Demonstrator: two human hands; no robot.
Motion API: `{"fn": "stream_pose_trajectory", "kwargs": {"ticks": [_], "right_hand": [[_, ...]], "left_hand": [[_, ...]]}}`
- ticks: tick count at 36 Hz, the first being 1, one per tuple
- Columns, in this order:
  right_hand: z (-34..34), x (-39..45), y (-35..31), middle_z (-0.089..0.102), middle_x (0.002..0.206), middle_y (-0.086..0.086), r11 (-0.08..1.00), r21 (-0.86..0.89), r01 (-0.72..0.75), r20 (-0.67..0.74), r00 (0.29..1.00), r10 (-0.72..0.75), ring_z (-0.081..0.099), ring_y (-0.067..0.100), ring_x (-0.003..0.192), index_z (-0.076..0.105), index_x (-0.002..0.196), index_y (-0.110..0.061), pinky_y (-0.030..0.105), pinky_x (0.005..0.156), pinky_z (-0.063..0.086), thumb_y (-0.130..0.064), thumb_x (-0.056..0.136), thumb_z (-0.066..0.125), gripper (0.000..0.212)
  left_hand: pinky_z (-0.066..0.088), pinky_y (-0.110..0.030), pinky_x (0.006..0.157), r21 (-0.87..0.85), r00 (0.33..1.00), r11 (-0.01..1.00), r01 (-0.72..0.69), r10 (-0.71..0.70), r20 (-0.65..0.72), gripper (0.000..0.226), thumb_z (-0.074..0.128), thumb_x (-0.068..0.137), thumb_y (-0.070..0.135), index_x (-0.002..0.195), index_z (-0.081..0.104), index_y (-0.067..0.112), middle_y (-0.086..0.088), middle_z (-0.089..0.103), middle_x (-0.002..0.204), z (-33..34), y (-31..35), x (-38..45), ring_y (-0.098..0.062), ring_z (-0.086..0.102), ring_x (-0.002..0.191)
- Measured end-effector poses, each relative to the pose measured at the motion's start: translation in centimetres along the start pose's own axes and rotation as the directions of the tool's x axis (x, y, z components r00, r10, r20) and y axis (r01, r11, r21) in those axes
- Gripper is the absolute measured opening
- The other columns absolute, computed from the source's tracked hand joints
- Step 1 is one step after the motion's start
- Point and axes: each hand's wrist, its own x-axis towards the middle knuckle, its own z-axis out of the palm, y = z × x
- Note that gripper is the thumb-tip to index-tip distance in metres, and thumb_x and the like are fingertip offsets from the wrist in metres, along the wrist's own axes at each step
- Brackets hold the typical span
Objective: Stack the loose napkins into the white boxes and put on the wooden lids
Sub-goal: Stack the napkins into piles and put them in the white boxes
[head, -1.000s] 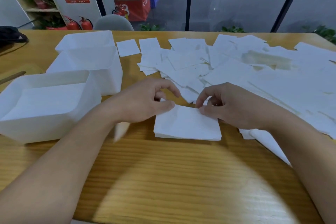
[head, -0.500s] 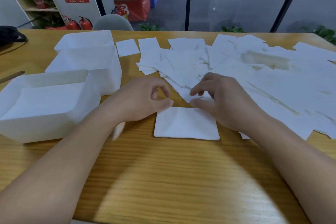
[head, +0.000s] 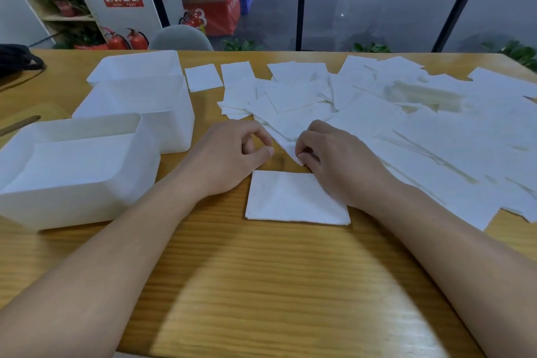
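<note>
A small neat stack of white napkins [head: 293, 197] lies on the wooden table in front of me. Many loose napkins [head: 377, 119] are spread over the table's far right half. My right hand [head: 334, 160] pinches the near corner of a loose napkin [head: 286, 141] just beyond the stack. My left hand [head: 232, 151] hovers beside it with loosely curled fingers, thumb and forefinger close together, holding nothing. Three white boxes stand at left: the nearest [head: 37, 206], a middle one [head: 174, 131] and a far one [head: 133, 64], all without lids.
A thin wooden piece [head: 20, 123] shows at the left edge behind the nearest box. A black object with a cable [head: 17, 59] lies at the far left. A grey chair back [head: 180, 38] rises beyond the table. Bare wood lies near me.
My right hand has left the stack, reached forward to the loose pile and pinched a napkin corner. My left hand has lifted off the stack and shifted slightly forward.
</note>
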Motion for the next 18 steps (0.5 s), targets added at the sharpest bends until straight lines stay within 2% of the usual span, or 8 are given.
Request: {"fn": "stream_pose_trajectory", "kwargs": {"ticks": [2, 5, 9, 14, 18], "right_hand": [[-0.2, 0.0, 0.0, 0.056, 0.107, -0.012, 0.999, 0.030, -0.013, -0.005, 1.000, 0.013, 0.061, 0.014, 0.083, 0.068, 0.103, -0.025, 0.039, 0.075, 0.054, -0.034, 0.105, 0.065, 0.010], [-0.4, 0.1, 0.1, 0.058, 0.105, -0.011, 0.999, 0.051, -0.020, 0.000, 1.000, 0.020, 0.061, 0.012, 0.084, 0.069, 0.104, -0.025, 0.036, 0.076, 0.053, -0.044, 0.097, 0.075, 0.021], [0.0, 0.1, 0.0, 0.058, 0.099, -0.011, 0.999, 0.033, -0.028, 0.001, 1.000, 0.028, 0.059, 0.012, 0.081, 0.069, 0.095, -0.026, 0.040, 0.074, 0.054, -0.032, 0.102, 0.069, 0.008], [0.2, 0.1, -0.1, 0.057, 0.104, -0.011, 1.000, 0.011, -0.004, -0.021, 1.000, 0.004, 0.059, 0.015, 0.082, 0.065, 0.097, -0.026, 0.045, 0.073, 0.054, -0.026, 0.106, 0.061, 0.009], [-1.1, -0.2, -0.7, 0.062, 0.098, -0.013, 0.994, 0.111, 0.026, -0.101, 0.995, -0.015, 0.060, 0.008, 0.077, 0.064, 0.100, -0.029, 0.034, 0.071, 0.049, -0.026, 0.107, 0.062, 0.008]], "left_hand": [[0.046, -0.024, 0.067, 0.003, 1.000, 1.000, -0.003, 0.003, -0.002, 0.003, 0.073, 0.103, 0.039, 0.106, 0.073, 0.038, 0.006, 0.073, 0.072, 0.1, -0.1, 0.0, -0.005, 0.063, 0.063], [0.050, -0.027, 0.069, 0.023, 1.000, 1.000, -0.001, 0.001, 0.002, 0.005, 0.073, 0.103, 0.040, 0.108, 0.073, 0.039, 0.007, 0.073, 0.072, 0.2, -0.2, 0.0, -0.006, 0.064, 0.064], [0.052, -0.028, 0.070, 0.023, 1.000, 1.000, 0.002, -0.003, 0.013, 0.006, 0.073, 0.104, 0.040, 0.109, 0.073, 0.039, 0.008, 0.074, 0.073, 0.3, -0.3, 0.0, -0.006, 0.065, 0.064], [0.049, -0.025, 0.070, 0.007, 1.000, 1.000, 0.002, -0.001, -0.012, 0.016, 0.074, 0.103, 0.039, 0.119, 0.072, 0.040, 0.009, 0.073, 0.074, 0.3, -0.1, 0.0, -0.005, 0.065, 0.066], [0.049, -0.025, 0.074, -0.010, 1.000, 1.000, 0.007, -0.008, -0.025, 0.032, 0.070, 0.106, 0.037, 0.138, 0.064, 0.040, 0.009, 0.074, 0.073, 0.4, 0.0, 0.0, -0.005, 0.067, 0.069]]}}
